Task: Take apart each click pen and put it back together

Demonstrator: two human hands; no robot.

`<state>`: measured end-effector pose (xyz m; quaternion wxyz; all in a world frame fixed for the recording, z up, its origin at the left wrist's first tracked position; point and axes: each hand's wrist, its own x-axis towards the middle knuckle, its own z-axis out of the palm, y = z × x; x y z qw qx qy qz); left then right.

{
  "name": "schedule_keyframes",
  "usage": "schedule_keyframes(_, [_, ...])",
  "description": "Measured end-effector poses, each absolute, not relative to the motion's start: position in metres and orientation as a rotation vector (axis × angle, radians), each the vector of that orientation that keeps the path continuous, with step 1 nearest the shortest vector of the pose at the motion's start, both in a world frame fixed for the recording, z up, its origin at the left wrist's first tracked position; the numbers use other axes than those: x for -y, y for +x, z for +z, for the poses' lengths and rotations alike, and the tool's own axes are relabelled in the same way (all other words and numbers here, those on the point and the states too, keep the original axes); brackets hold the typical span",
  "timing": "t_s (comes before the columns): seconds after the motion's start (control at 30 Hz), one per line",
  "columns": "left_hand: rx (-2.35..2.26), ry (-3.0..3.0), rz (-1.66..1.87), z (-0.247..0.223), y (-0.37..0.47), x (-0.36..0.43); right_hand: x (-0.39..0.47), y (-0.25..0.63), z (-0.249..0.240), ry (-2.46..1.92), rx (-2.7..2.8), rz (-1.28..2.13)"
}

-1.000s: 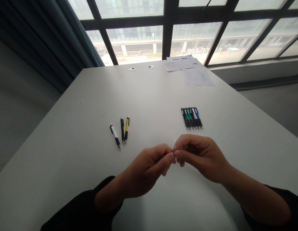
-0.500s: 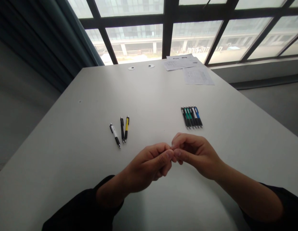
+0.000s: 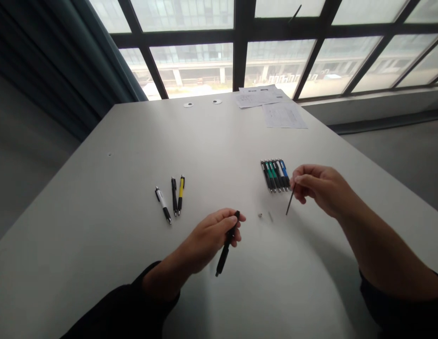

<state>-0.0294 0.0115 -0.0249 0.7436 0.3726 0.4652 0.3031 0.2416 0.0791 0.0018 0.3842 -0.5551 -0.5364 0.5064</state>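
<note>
Between the thumb and fingers of my left hand [image 3: 212, 235] is a black pen barrel [image 3: 223, 259], tilted with its lower end toward me. My right hand [image 3: 318, 188] pinches a thin dark pen refill [image 3: 290, 202] by its upper end, its other end pointing down at the table. Two small parts lie on the table between my hands: a metal pen tip [image 3: 260, 215] and a small spring [image 3: 270, 216]. Close to the right fingertips is a tidy row of several pens [image 3: 274, 176], with black, green, white and blue barrels.
On the left lie a white pen [image 3: 163, 205], a black pen [image 3: 174, 196] and a yellow pen [image 3: 181, 195]. Papers [image 3: 284, 115] rest at the far edge of the white table [image 3: 212, 146], near two round cable covers [image 3: 188, 105]. Windows and a dark curtain [image 3: 109, 52] stand behind.
My hands, together before, have come apart. The right has moved away to the right with the refill, and the black barrel now shows in the left. The tip and spring now show on the table.
</note>
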Motion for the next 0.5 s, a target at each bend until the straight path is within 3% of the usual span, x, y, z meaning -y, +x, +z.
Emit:
schedule_keyframes(0.2, [-1.111, 0.891, 0.663, -0.053, -0.035, -0.026, -0.074, 0.240, -0.037, -1.870, 1.760, 1.372])
schedule_keyframes(0.37, [-1.148, 1.028, 0.689, -0.071, -0.034, -0.031, -0.068, 0.235, -0.051, -1.993, 1.969, 1.014])
schedule_keyframes(0.5, [-1.334, 1.469, 0.671, -0.074, -0.022, -0.029, -0.063, 0.231, -0.056, -2.005, 2.063, 0.787])
